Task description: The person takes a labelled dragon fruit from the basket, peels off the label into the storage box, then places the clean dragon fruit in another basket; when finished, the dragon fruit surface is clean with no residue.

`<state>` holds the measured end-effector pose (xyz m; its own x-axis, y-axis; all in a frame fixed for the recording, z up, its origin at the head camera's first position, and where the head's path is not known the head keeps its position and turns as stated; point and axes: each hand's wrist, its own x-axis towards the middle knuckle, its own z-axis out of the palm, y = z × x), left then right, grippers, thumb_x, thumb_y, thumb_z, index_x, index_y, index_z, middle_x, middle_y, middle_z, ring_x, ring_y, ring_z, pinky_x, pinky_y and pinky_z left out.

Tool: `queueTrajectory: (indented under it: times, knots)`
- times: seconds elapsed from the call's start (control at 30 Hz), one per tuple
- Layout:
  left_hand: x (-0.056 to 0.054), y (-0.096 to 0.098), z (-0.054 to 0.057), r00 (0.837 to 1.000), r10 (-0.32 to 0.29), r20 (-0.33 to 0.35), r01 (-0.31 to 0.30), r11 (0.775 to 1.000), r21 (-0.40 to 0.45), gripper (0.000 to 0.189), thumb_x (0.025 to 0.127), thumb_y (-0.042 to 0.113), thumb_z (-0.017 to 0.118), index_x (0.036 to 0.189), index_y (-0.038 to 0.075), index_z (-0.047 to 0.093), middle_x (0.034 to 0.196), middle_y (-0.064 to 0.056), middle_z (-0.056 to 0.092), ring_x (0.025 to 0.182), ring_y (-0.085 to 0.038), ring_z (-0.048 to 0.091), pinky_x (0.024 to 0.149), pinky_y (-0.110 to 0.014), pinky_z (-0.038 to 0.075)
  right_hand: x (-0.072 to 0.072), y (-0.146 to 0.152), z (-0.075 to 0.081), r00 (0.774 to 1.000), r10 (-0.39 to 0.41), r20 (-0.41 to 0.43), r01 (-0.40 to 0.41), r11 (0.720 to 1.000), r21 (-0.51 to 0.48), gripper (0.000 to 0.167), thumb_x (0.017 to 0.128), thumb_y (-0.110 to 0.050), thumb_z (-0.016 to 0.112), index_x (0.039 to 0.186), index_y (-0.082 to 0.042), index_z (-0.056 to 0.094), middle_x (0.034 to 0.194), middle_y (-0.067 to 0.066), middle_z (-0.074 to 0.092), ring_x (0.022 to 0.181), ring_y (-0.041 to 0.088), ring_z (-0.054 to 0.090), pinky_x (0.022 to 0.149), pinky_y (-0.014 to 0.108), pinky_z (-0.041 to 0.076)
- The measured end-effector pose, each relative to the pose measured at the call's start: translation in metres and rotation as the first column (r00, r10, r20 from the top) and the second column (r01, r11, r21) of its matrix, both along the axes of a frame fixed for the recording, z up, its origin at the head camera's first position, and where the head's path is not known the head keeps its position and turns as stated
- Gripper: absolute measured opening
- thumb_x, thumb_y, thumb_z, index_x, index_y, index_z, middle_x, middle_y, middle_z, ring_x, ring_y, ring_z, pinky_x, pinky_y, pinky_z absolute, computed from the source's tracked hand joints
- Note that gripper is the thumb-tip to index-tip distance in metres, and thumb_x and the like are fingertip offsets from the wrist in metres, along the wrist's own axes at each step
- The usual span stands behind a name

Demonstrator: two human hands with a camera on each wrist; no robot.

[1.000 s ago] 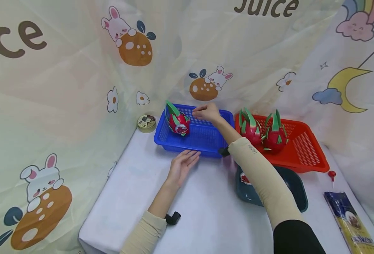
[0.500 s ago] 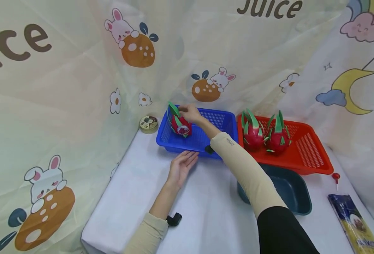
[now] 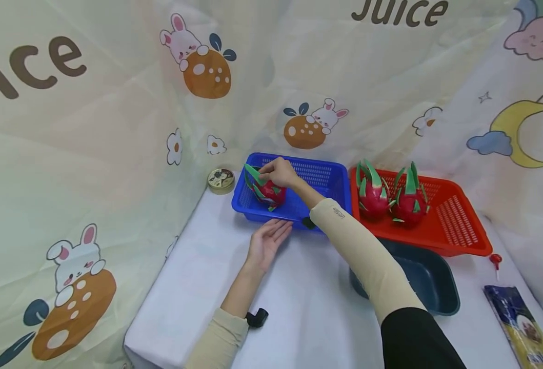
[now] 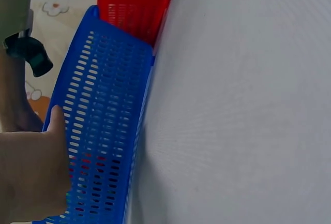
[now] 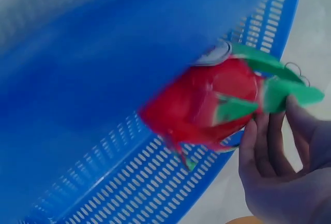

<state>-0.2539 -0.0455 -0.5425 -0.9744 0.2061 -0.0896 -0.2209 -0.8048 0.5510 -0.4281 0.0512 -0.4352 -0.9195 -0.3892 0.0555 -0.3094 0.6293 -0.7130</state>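
Observation:
A red dragon fruit point(image 3: 275, 195) with green leaves lies tilted at the left end of the blue basket point(image 3: 315, 205). My right hand point(image 3: 279, 172) pinches it by its green leaves. In the right wrist view the thumb presses a leaf point(image 5: 282, 94), with the other fingers behind. Palm up, my left hand point(image 3: 266, 243) is held at the basket's front rim with its fingers extended. The left wrist view shows that hand point(image 4: 33, 172) against the basket's perforated wall; whether it bears any weight I cannot tell.
To the right, a red basket point(image 3: 446, 236) holds two dragon fruits point(image 3: 375, 197). In front of it is a dark teal basin point(image 3: 430, 282), partly behind my right arm. A round tin point(image 3: 221, 180), a red lollipop point(image 3: 496, 259) and a blue-and-gold packet point(image 3: 522, 328) lie near the edges.
My right hand has moved left across the blue basket and taken hold of the dragon fruit's leaves. The fruit has tipped and turned. My left hand stays at the front rim.

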Motion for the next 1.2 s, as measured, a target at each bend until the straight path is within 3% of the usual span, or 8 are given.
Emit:
queueTrajectory:
  times: [0.1, 0.2, 0.4, 0.67, 0.8, 0.93, 1.07, 1.2]
  knots:
    - [0.000, 0.001, 0.000, 1.000, 0.015, 0.003, -0.015, 1.000, 0.005, 0.057, 0.108, 0.007, 0.036, 0.156, -0.017, 0.017, 0.158, -0.040, 0.031, 0.147, -0.050, 0.036, 0.121, -0.050, 0.037, 0.005, 0.006, -0.003, 1.000, -0.022, -0.003, 0.022, 0.998, -0.053, 0.025, 0.100, -0.019, 0.074, 0.120, -0.006, 0.079, 0.109, 0.011, 0.079, 0.096, 0.024, 0.074, 0.081, 0.036, 0.061]
    - [0.001, 0.001, 0.000, 1.000, 0.014, 0.018, -0.014, 1.000, 0.020, 0.057, 0.108, 0.006, 0.036, 0.156, -0.017, 0.016, 0.158, -0.040, 0.030, 0.148, -0.051, 0.036, 0.121, -0.050, 0.037, 0.011, 0.015, -0.004, 0.993, -0.079, 0.083, 0.093, 0.980, -0.177, 0.028, 0.100, -0.015, 0.073, 0.124, -0.001, 0.076, 0.113, 0.016, 0.077, 0.096, 0.028, 0.076, 0.083, 0.038, 0.063]
    - [0.000, -0.005, 0.004, 0.999, 0.017, 0.046, -0.018, 1.000, 0.018, 0.058, 0.108, 0.007, 0.038, 0.158, -0.014, 0.017, 0.159, -0.037, 0.032, 0.147, -0.048, 0.039, 0.119, -0.049, 0.040, 0.023, 0.027, 0.008, 0.966, -0.119, 0.228, 0.203, 0.897, -0.393, 0.033, 0.100, -0.012, 0.072, 0.130, 0.002, 0.071, 0.123, 0.021, 0.073, 0.104, 0.033, 0.075, 0.092, 0.041, 0.062]
    - [0.003, -0.001, 0.003, 0.998, 0.009, 0.055, -0.012, 0.999, 0.044, 0.058, 0.107, 0.006, 0.037, 0.158, -0.014, 0.016, 0.160, -0.037, 0.030, 0.148, -0.049, 0.037, 0.121, -0.049, 0.038, 0.059, 0.045, 0.042, 0.968, -0.163, 0.192, 0.244, 0.794, -0.556, 0.032, 0.100, -0.013, 0.072, 0.128, 0.003, 0.071, 0.120, 0.020, 0.072, 0.104, 0.030, 0.075, 0.092, 0.038, 0.061]
    - [0.005, 0.006, 0.002, 0.999, 0.008, 0.051, -0.011, 0.998, 0.060, 0.056, 0.108, 0.006, 0.036, 0.156, -0.015, 0.018, 0.160, -0.038, 0.030, 0.148, -0.049, 0.036, 0.121, -0.050, 0.037, 0.078, 0.067, 0.059, 0.975, -0.159, 0.157, 0.222, 0.757, -0.614, 0.034, 0.101, -0.015, 0.071, 0.130, 0.002, 0.071, 0.120, 0.018, 0.071, 0.105, 0.029, 0.074, 0.094, 0.036, 0.061]
    - [0.004, 0.008, 0.002, 0.998, 0.029, 0.052, -0.031, 0.998, 0.045, 0.049, 0.106, 0.005, 0.037, 0.149, -0.017, 0.029, 0.157, -0.037, 0.037, 0.147, -0.048, 0.039, 0.120, -0.050, 0.038, 0.101, 0.084, 0.071, 0.974, -0.155, 0.164, 0.225, 0.740, -0.633, 0.035, 0.100, -0.019, 0.072, 0.130, 0.000, 0.071, 0.121, 0.015, 0.071, 0.107, 0.027, 0.073, 0.094, 0.034, 0.060]
    - [0.002, 0.007, 0.001, 0.997, 0.042, 0.062, -0.043, 0.999, 0.005, 0.045, 0.105, 0.005, 0.039, 0.145, -0.015, 0.037, 0.154, -0.034, 0.043, 0.145, -0.044, 0.044, 0.120, -0.049, 0.039, 0.125, 0.100, 0.073, 0.964, -0.168, 0.206, 0.263, 0.722, -0.640, 0.039, 0.099, -0.023, 0.074, 0.131, -0.002, 0.071, 0.124, 0.014, 0.071, 0.106, 0.023, 0.072, 0.094, 0.031, 0.060]
    - [0.000, 0.007, 0.000, 0.996, 0.049, 0.076, -0.049, 0.999, 0.006, 0.050, 0.104, 0.005, 0.041, 0.149, -0.016, 0.033, 0.155, -0.035, 0.042, 0.146, -0.043, 0.043, 0.121, -0.048, 0.038, 0.147, 0.117, 0.069, 0.950, -0.180, 0.254, 0.304, 0.707, -0.639, 0.042, 0.098, -0.026, 0.075, 0.133, -0.003, 0.070, 0.126, 0.013, 0.070, 0.108, 0.021, 0.071, 0.092, 0.028, 0.060]
